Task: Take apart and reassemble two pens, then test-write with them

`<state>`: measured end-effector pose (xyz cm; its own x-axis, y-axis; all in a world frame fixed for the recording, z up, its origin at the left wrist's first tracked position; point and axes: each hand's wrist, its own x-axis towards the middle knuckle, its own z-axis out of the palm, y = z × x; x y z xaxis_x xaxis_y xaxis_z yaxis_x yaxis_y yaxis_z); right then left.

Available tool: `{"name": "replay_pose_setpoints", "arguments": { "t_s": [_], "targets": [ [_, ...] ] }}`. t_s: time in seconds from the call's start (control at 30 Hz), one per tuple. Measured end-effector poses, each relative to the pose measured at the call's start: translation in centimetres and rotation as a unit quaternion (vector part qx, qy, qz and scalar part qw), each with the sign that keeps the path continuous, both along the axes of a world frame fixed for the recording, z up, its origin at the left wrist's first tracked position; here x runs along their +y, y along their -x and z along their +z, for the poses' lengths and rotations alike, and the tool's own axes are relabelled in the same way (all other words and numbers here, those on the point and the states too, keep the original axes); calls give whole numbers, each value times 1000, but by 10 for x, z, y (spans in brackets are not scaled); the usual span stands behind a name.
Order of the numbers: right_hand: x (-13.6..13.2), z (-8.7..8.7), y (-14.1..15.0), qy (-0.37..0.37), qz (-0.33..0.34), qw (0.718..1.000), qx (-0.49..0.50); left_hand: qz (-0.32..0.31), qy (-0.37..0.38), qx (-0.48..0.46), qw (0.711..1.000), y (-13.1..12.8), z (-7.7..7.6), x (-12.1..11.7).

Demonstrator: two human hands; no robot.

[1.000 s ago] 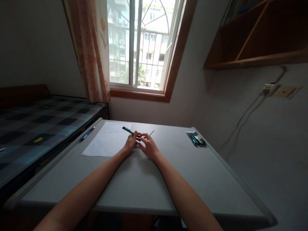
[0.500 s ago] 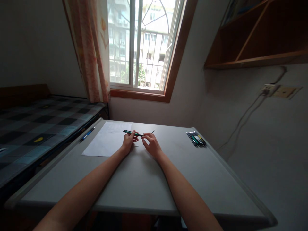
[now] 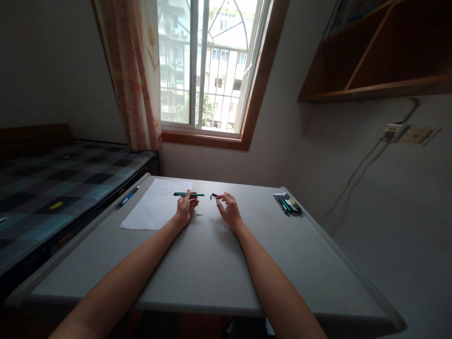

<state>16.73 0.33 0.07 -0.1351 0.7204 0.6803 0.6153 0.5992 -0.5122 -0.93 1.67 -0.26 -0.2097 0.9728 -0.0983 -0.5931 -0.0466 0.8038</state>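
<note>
While the left hand [image 3: 185, 209] has its fingers curled around a green pen barrel [image 3: 194, 194], part of that barrel is hidden behind them; in the head view it lies across the right edge of the sheet of paper [image 3: 148, 209]. To the right of the sheet, the right hand [image 3: 229, 210] is partly curled, its thumb and fingertips seeming to pinch a short black pen piece [image 3: 213, 195], whose near end they cover. Just beside that, a tiny pale piece [image 3: 211, 197] is too small to identify. A small white piece [image 3: 199, 214] lies on the counter [image 3: 212, 273], right of the sheet. Well right of the sheet sits a row of pens [image 3: 287, 205], blurred together; just left of it lies a blue pen [image 3: 128, 197]. The sheet's faint markings are unreadable, and both forearms are cut off below.
</note>
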Motion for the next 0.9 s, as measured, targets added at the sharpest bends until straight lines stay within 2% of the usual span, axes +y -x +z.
{"name": "replay_pose_setpoints", "arguments": {
  "t_s": [0.2,0.33,0.6,0.9],
  "targets": [
    [13,-9,-12,23,-68,997,37,-11,-8,8,1000,-1,0,0],
    [17,-12,-17,67,-87,992,54,-12,-11,13,1000,-1,-1,1],
    [18,-13,-19,167,-88,976,110,-14,-11,21,1000,-1,-2,2],
    [19,-14,-20,191,-79,972,110,-15,-13,27,999,-1,-2,1]
  ]
}}
